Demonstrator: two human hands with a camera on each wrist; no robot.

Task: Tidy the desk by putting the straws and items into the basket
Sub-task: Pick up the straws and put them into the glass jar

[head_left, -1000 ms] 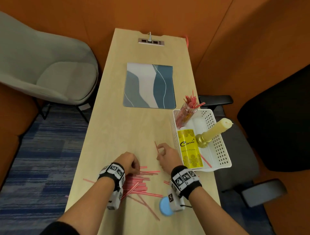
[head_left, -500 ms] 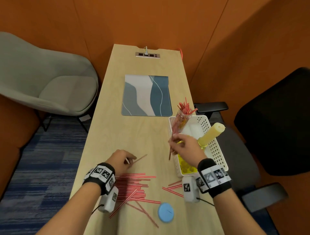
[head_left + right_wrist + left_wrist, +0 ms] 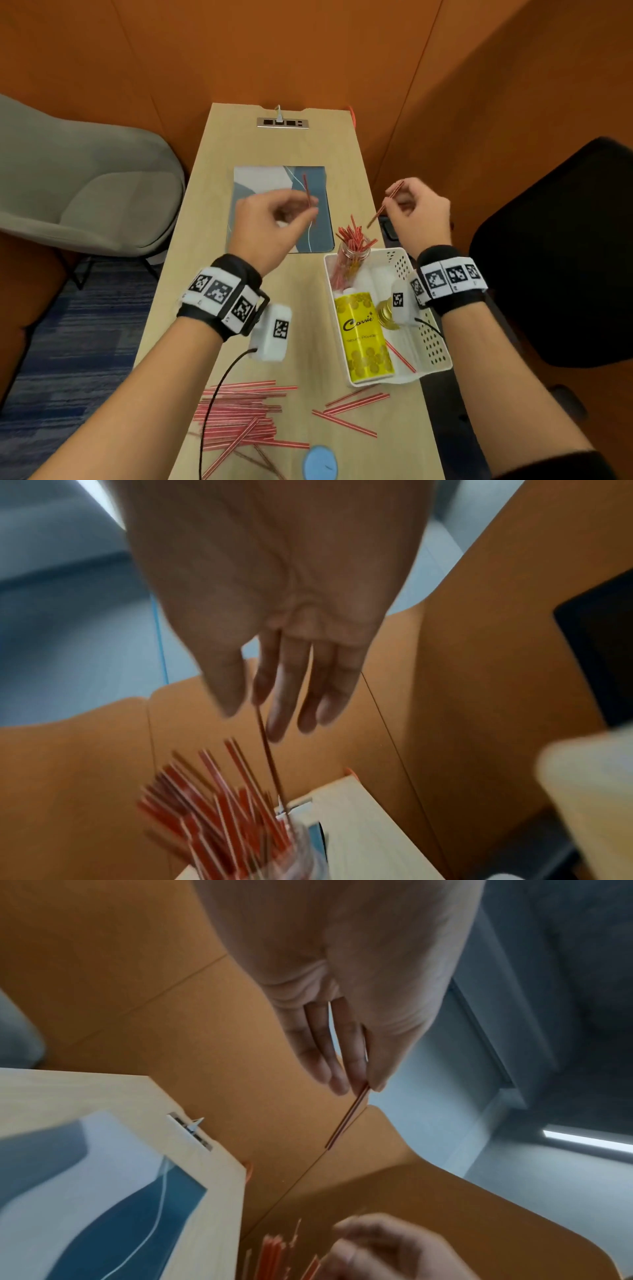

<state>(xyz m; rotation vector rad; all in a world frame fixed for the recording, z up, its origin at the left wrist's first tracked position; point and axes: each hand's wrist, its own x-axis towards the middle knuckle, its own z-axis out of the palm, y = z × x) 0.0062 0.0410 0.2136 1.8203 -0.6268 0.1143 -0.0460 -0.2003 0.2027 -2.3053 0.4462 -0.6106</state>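
Observation:
Both hands are raised above the far end of a white basket (image 3: pixel 436 346). My left hand (image 3: pixel 274 222) pinches one red straw (image 3: pixel 308 192) between thumb and fingers; the same straw (image 3: pixel 347 1118) shows in the left wrist view. My right hand (image 3: pixel 418 209) pinches another red straw (image 3: pixel 385 205), tilted down toward a clear jar of straws (image 3: pixel 352 255). In the right wrist view that straw (image 3: pixel 270 756) points into the jar (image 3: pixel 240 829). A pile of red straws (image 3: pixel 239 418) lies on the near desk, with a few loose straws (image 3: pixel 349 407) to its right.
The basket also holds a yellow powder tin (image 3: pixel 363 335), a candle in a gold holder (image 3: pixel 387 311) and one straw. A blue round lid (image 3: pixel 320 464) lies at the desk's near edge. A blue-grey mat (image 3: pixel 260 185) lies farther back. Chairs flank the narrow desk.
Both hands rose from the straw pile, each carrying one straw. The right hand went over the basket to above the jar; the left hand followed up over the mat.

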